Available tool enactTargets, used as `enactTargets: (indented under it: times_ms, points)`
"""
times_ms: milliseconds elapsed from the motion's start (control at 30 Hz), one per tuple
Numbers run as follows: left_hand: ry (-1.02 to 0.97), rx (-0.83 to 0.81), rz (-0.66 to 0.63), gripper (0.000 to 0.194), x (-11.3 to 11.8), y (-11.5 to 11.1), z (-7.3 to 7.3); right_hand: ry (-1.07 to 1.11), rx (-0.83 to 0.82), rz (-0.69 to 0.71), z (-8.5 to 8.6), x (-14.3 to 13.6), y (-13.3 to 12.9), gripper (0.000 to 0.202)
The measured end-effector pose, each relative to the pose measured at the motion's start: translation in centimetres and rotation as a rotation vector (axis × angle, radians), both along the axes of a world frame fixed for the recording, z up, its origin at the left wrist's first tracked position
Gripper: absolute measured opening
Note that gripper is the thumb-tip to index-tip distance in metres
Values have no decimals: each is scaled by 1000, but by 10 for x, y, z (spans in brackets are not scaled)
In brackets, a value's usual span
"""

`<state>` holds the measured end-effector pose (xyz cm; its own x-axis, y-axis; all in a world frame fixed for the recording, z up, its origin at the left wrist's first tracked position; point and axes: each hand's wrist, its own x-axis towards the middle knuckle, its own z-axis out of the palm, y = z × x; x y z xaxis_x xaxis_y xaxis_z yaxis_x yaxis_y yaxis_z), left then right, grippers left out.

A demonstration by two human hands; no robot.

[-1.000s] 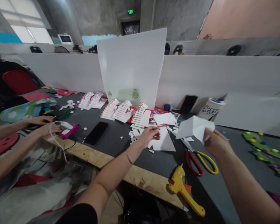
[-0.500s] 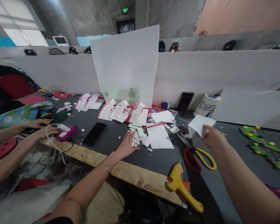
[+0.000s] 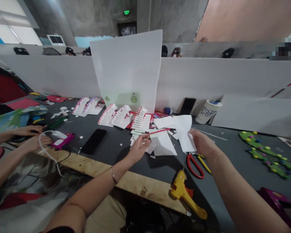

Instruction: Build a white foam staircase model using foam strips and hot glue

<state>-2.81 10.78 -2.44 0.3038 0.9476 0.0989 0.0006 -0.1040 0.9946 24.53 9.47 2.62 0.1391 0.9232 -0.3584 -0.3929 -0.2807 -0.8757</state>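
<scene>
The right hand (image 3: pixel 203 142) grips a creased white paper (image 3: pixel 185 132) above the worktop (image 3: pixel 118 155), partly covering the scissors (image 3: pixel 194 166). The left hand's (image 3: pixel 140 147) fingers curl beside white scraps (image 3: pixel 133 138) — whether holding anything, I cannot tell. Apparently it's paper-handling — calling for a steady grip.

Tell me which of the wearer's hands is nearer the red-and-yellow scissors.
Right. The right hand, holding white paper, is just beyond the scissors' handles; the left hand is farther off, to their left.
</scene>
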Motion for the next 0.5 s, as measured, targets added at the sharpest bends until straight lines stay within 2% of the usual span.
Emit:
enactTargets:
  times_ms: [133, 200, 267, 367, 433, 500]
  points:
    - [-374, -637, -218, 46, 49, -2, 5, 65, 69, 137, 1, -24, -15, 29]
    - [-492, -813, -335, 46, 64, -4, 5, 59, 58, 177, -1, -32, -20, 29]
    - [-595, -838, -354, 38, 73, -8, 5, 22, 36, 159, -5, -34, -22, 27]
    - [-646, -750, -242, 31, 70, -11, 5, -28, 16, 61, -12, -28, -20, 28]
    - [-596, -670, -153, 31, 58, -9, 6, -42, 6, -24, -18, -20, -17, 29]
    - [-567, -543, -2, 32, 39, -6, 9, -40, 7, -107, -25, -12, -13, 27]
